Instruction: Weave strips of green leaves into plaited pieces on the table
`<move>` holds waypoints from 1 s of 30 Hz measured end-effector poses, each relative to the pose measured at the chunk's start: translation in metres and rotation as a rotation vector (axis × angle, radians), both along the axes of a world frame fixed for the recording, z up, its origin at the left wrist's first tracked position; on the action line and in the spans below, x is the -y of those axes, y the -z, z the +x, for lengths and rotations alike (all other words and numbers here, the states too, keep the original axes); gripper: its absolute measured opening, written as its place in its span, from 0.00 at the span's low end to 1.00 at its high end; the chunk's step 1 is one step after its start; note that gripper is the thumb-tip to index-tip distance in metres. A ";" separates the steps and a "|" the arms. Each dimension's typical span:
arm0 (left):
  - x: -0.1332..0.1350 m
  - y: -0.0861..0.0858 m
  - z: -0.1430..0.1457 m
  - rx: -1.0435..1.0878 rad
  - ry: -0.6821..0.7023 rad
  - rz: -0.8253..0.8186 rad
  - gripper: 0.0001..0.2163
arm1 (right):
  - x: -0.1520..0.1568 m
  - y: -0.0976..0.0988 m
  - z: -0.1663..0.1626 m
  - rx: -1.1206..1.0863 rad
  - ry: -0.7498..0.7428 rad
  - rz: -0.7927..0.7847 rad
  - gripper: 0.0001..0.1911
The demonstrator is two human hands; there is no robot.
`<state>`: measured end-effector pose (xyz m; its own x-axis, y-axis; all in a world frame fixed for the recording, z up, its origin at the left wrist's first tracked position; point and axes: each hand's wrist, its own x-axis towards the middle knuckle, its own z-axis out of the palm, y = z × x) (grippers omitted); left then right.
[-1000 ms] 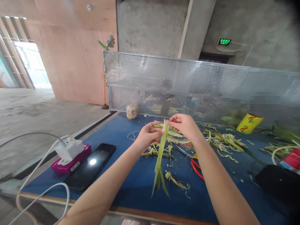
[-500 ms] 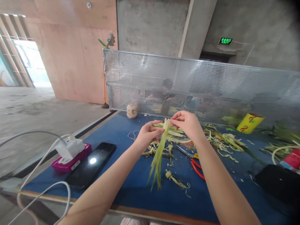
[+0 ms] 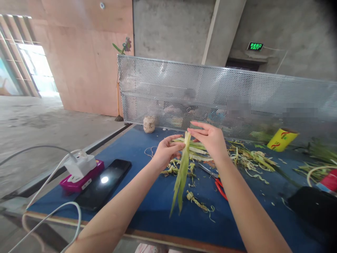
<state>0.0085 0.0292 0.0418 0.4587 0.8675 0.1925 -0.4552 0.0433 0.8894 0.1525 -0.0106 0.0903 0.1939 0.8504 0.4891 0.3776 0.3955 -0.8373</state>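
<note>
A bundle of pale green leaf strips (image 3: 181, 175) hangs over the table, its split ends pointing down toward me. My left hand (image 3: 167, 151) pinches it near the top between thumb and fingers. At the bundle's whitish upper end, my right hand (image 3: 209, 137) has thumb and index finger together on the tip, the other fingers stretched out. Below lies a small knotted braid of husk (image 3: 198, 203) with loose thread ends. Red-handled scissors (image 3: 220, 189) rest beneath my right forearm, partly hidden. Further strips (image 3: 197, 151) lie behind the hands.
On the left are a black phone (image 3: 105, 186), a purple power strip (image 3: 81, 179) with a white charger, and cables. A perforated metal screen (image 3: 163, 88) closes the far edge. A twine roll (image 3: 149, 124), a yellow roll (image 3: 283, 140), plant scraps (image 3: 258, 160) and a black object (image 3: 313, 207) stand around.
My right hand's fingers have spread and lifted slightly while staying at the bundle's tip. The hanging strips have drawn closer together. The view has shifted a little.
</note>
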 end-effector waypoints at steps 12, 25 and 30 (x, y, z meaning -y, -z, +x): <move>0.002 -0.001 0.002 -0.023 -0.078 0.044 0.18 | -0.013 0.011 -0.004 -0.144 -0.020 0.142 0.16; 0.005 -0.002 0.003 -0.093 -0.165 0.145 0.15 | -0.015 0.016 -0.006 -0.214 -0.121 0.073 0.14; 0.009 -0.006 0.002 -0.131 -0.156 0.181 0.18 | -0.014 0.014 -0.007 -0.161 -0.069 0.149 0.13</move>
